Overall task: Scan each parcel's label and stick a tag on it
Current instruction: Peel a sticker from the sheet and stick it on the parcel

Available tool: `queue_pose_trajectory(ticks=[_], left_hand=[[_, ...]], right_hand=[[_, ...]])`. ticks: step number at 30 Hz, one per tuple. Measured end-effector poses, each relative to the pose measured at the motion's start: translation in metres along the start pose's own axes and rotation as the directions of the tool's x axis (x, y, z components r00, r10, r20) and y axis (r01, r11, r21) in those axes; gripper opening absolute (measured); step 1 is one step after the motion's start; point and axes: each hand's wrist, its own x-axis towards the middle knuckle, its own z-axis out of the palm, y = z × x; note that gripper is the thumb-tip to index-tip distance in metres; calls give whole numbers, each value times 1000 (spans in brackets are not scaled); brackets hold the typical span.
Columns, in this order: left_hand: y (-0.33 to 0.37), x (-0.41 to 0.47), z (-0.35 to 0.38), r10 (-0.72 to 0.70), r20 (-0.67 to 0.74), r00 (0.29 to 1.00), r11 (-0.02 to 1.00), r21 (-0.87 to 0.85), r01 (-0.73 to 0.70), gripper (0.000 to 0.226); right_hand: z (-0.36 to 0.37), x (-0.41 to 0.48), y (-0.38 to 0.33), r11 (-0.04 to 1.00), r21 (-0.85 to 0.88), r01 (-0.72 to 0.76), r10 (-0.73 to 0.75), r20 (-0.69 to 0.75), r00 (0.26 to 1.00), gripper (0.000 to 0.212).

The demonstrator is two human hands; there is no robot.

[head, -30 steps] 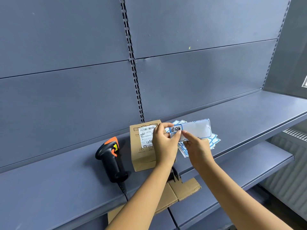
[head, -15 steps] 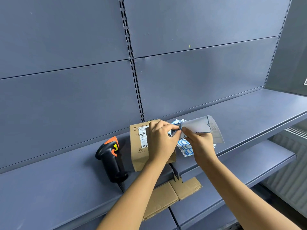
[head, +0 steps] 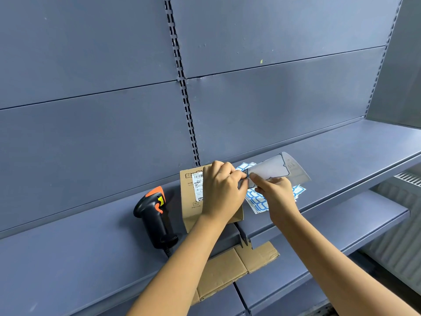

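Observation:
A small brown cardboard parcel (head: 189, 201) lies on the blue-grey shelf (head: 68, 247), its white shipping label (head: 197, 185) facing up. Over the parcel's right part, my left hand (head: 221, 190) pinches a blue-bordered tag at the corner of a mostly used sticker sheet (head: 276, 167). My right hand (head: 276, 197) holds that sheet by its lower left edge, and the sheet bends upward to the right. The tag itself is almost hidden between my fingertips. A black and orange barcode scanner (head: 155, 215) rests on the shelf just left of the parcel.
A stack of blue-bordered tag sheets (head: 259, 201) lies on the shelf under my right hand. Flattened cardboard (head: 227, 270) sits on the lower shelf below my arms. A slotted upright (head: 182, 87) runs up the back panel. A white radiator (head: 405, 242) is at the lower right.
My left hand has slid further over the parcel and covers more of the label. The sticker sheet has curled back and up to the right as the tag comes off its corner.

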Motion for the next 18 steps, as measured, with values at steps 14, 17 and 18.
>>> queue_pose_trajectory(ticks=[14,17,18], left_hand=[[-3,0,2,-33,71,997,999,24,31,11],[-2,1,3,-59,66,996,998,1,59,9],[-2,1,4,-72,73,995,997,-7,73,9]], right_hand=[[2,-2,-3,997,-73,3,-4,-15,1000,57],[2,-1,-2,997,-77,-12,11,-21,1000,57],[2,-1,-2,997,-76,-18,16,-17,1000,56]])
